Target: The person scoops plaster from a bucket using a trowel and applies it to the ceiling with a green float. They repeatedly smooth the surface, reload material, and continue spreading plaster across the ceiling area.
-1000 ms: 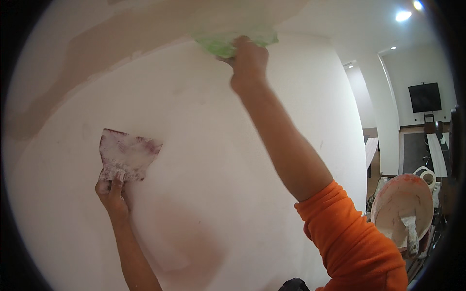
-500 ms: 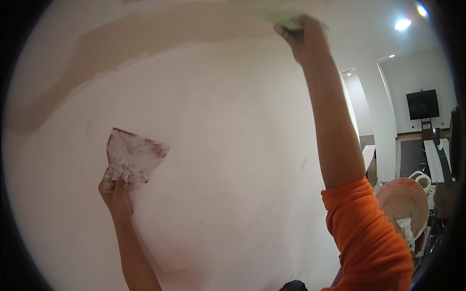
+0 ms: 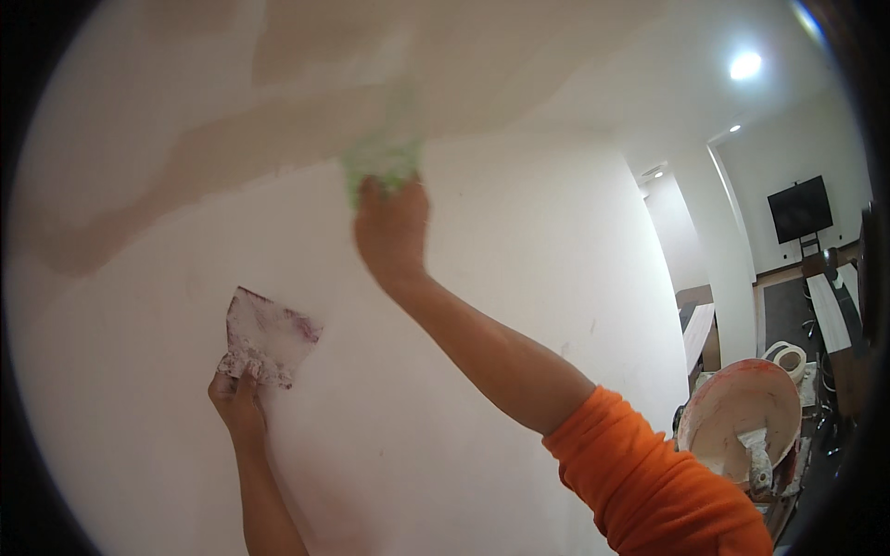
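My left hand [image 3: 241, 394] is closed on the lower edge of a plaster-smeared, purplish flat spreader [image 3: 269, 334], thumb on its face, held up in front of the white wall [image 3: 445, 389]. Higher and to the right, my right hand [image 3: 394, 227] grips a green, plaster-streaked flat spreader [image 3: 385, 162], blurred by motion. Its blade lies at the lower border of a beige, damp-looking band of plaster [image 3: 250, 130] across the top of the wall. An orange sleeve is pushed up on my right arm.
At the lower right stands a pinkish, plaster-coated bowl [image 3: 742, 408] with a scraper [image 3: 756, 459] in it. Behind it sits a roll of white tape [image 3: 790, 360]. Farther back are long tables [image 3: 828, 315] and a black screen on a stand [image 3: 799, 209]. A ceiling lamp [image 3: 745, 65] shines above.
My right hand has swept left and lower in view with the green spreader. The left hand and its purplish spreader appear slightly lower and farther right. The view has tilted upward.
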Demonstrator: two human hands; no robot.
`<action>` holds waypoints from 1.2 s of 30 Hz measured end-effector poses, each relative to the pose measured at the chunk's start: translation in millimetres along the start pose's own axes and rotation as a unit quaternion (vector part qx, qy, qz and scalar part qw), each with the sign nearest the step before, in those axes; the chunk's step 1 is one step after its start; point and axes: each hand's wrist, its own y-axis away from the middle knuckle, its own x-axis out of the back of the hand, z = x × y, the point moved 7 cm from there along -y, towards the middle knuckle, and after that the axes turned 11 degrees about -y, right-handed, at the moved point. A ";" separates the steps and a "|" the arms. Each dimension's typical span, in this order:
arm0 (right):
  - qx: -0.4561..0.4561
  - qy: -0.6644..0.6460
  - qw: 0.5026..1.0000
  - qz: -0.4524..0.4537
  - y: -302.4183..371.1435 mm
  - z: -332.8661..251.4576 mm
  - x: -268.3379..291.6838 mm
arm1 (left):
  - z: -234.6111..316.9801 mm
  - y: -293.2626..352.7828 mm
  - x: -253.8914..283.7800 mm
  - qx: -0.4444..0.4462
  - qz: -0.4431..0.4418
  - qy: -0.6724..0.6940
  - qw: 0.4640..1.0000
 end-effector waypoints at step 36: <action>0.147 0.083 0.979 -0.113 8.3 -72.9 -6.5 | -12.0 -10.1 8.6 -0.013 -0.052 0.029 0.998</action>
